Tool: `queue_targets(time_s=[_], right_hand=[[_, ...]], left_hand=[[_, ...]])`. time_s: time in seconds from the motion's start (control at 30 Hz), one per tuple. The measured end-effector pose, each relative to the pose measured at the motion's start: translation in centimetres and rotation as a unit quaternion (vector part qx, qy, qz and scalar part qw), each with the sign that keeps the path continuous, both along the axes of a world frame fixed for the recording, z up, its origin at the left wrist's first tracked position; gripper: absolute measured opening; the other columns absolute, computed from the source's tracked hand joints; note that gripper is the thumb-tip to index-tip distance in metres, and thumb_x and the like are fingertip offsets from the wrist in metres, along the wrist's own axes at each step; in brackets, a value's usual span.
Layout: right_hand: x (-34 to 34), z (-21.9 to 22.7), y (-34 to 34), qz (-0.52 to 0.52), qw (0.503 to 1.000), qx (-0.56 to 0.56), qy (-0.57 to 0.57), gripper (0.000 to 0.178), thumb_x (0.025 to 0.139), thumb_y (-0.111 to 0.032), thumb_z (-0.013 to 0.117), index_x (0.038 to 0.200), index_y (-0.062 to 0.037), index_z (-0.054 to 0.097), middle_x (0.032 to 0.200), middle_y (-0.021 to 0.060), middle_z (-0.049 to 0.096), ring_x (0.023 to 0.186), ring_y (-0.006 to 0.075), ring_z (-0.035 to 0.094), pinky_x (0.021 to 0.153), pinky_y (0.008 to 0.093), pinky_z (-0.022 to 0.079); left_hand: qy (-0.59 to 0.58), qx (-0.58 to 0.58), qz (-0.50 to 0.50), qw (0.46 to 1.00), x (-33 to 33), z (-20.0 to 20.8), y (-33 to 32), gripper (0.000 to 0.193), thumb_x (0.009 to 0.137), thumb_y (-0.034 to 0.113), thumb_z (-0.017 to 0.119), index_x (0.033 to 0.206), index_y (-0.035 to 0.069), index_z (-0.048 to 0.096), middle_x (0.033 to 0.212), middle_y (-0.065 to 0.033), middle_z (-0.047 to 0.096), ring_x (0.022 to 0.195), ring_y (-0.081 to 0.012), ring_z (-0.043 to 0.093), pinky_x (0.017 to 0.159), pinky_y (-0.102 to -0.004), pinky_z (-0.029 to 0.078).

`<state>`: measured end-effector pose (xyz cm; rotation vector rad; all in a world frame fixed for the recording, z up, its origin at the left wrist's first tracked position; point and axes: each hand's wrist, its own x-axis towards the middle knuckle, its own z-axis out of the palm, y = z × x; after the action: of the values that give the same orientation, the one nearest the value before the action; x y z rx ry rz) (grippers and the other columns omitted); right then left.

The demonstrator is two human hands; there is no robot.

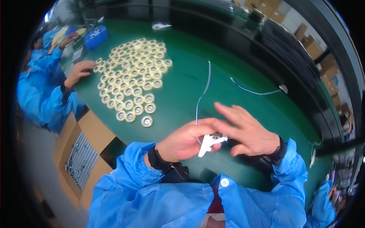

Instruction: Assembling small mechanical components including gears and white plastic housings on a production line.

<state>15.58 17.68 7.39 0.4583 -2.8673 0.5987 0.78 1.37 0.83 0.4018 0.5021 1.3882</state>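
My left hand (182,141) is closed around a small white plastic part (206,146) with a pointed arm and a dark round piece in its top. A thin pale cable (200,99) runs from behind my left fingers away across the green table. My right hand (249,131) is beside the part, fingers spread, its index finger near or touching the part's round end; it grips nothing that I can see. Left of my hands lie many cream toothed rings with metal centres (129,81), the nearest one (146,121) slightly apart.
Another cable with a white end piece (283,89) lies at the right, a white part (161,26) at the far edge. A co-worker's hand (81,70) touches the rings' left side. An open cardboard box (97,133) stands at the table's left edge; a blue bin (96,37) is beyond.
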Motion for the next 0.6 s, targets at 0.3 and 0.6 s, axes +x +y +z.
queue_targets(time_s=[0.3, 0.6], right_hand=[[-18.7, -1.2, 4.2, -0.088, 0.989, -0.120, 0.001, 0.046, 0.082, -0.015, 0.068, 0.125, -0.0065, 0.056, 0.113, 0.0147, 0.059, 0.092, 0.0242, 0.063, 0.080, 0.0341, 0.052], [-25.9, -7.7, 4.3, -0.165, 0.980, -0.107, -0.008, 0.030, 0.077, -0.014, 0.070, 0.102, -0.0025, 0.059, 0.100, 0.0136, 0.062, 0.085, 0.0265, 0.063, 0.076, 0.0356, 0.051]], left_hand=[[0.301, -0.016, -0.163, 0.939, 2.4, -1.1, -0.1, 0.047, 0.094, 0.019, 0.055, 0.135, 0.001, 0.037, 0.104, -0.0073, 0.059, 0.087, -0.0131, 0.063, 0.075, -0.0256, 0.052], [0.100, 0.026, -0.230, 0.968, 1.2, -1.2, -0.4, 0.053, 0.092, 0.016, 0.062, 0.137, 0.004, 0.037, 0.103, -0.0003, 0.052, 0.094, -0.0069, 0.052, 0.079, -0.0211, 0.043]])
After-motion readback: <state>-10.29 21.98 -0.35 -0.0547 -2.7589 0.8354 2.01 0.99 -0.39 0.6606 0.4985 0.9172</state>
